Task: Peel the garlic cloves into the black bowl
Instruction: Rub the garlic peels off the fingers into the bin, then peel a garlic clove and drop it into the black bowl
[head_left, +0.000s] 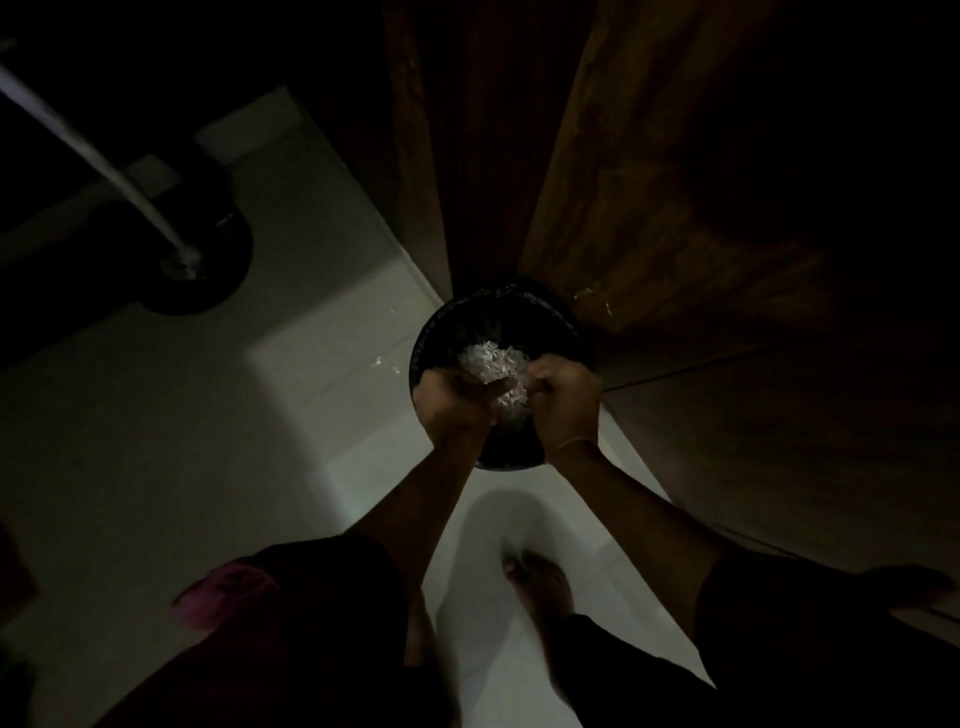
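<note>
The scene is very dim. A round black bowl (491, 307) stands on the pale floor against a wooden door. A clump of white garlic skins (493, 362) sits over its opening. My left hand (449, 402) and my right hand (563, 400) are both curled around the near side of this clump, over the bowl. Whether any clove is inside the clump is hidden.
The wooden door (649, 208) rises right behind the bowl, with skin flecks (592, 297) on it. More flecks (387, 364) lie on the white tiles to the left. A round black stand base with a metal pole (200, 262) is at far left. My bare foot (540, 584) is below.
</note>
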